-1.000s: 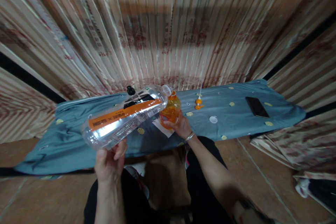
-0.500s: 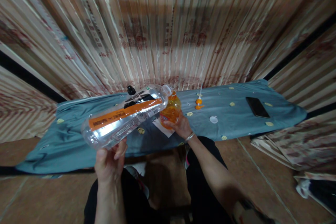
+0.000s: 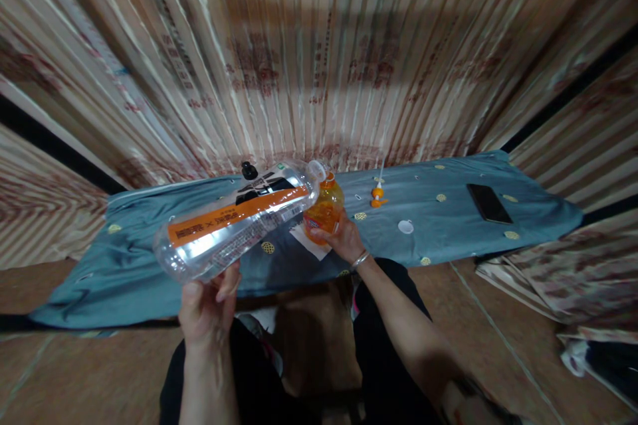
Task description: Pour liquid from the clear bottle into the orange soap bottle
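My left hand (image 3: 212,302) grips a large clear plastic bottle (image 3: 239,220) from below, near its base. An orange and black label wraps the bottle, which lies tilted with its mouth to the right. That mouth meets the neck of a smaller orange bottle (image 3: 326,209); whether liquid passes between them I cannot make out. Fingers of my right hand (image 3: 343,239) wrap round the orange bottle, which stands nearly upright. A white sheet of paper (image 3: 314,247) lies under it. To the right rests an orange pump top (image 3: 378,198) with a thin clear tube.
Blue-green patterned cloth (image 3: 423,212) covers the narrow surface before me. A dark phone (image 3: 489,203) lies on its right part. Behind the large bottle sits a small black object (image 3: 248,171). Pleated curtains (image 3: 319,66) hang at the back and sides.
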`<state>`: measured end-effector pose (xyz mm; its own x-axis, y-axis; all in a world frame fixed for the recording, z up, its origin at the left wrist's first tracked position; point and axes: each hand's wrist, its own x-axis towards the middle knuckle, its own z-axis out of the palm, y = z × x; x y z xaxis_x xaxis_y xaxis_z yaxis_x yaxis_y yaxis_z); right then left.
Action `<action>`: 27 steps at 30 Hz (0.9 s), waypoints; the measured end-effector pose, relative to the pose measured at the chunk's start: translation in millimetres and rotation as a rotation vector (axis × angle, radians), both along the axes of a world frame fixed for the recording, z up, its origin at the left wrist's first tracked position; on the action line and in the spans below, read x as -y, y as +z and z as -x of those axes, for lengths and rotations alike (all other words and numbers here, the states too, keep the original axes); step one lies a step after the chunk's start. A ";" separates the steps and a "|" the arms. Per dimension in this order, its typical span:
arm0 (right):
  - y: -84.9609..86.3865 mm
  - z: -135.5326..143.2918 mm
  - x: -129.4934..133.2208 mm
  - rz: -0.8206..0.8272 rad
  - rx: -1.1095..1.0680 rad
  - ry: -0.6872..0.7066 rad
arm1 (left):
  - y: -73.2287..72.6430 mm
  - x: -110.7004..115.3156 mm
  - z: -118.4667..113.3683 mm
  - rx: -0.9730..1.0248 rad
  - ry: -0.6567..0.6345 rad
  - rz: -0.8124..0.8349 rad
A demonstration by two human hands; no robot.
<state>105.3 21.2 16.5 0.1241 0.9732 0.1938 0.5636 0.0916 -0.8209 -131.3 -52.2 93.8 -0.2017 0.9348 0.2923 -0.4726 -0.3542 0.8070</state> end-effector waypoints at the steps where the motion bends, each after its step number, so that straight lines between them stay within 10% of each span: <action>1: -0.3 -0.1 -0.1 -0.006 0.001 0.001 | 0.2 0.0 0.0 0.004 0.004 -0.003; 27: -0.1 -1.1 0.2 -0.029 -0.032 0.026 | 4.7 0.2 -2.2 0.010 0.005 -0.007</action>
<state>106.4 21.0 16.4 0.1054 0.9701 0.2186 0.5340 0.1302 -0.8354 -129.1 -52.4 98.6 -0.2094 0.9318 0.2965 -0.4789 -0.3621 0.7997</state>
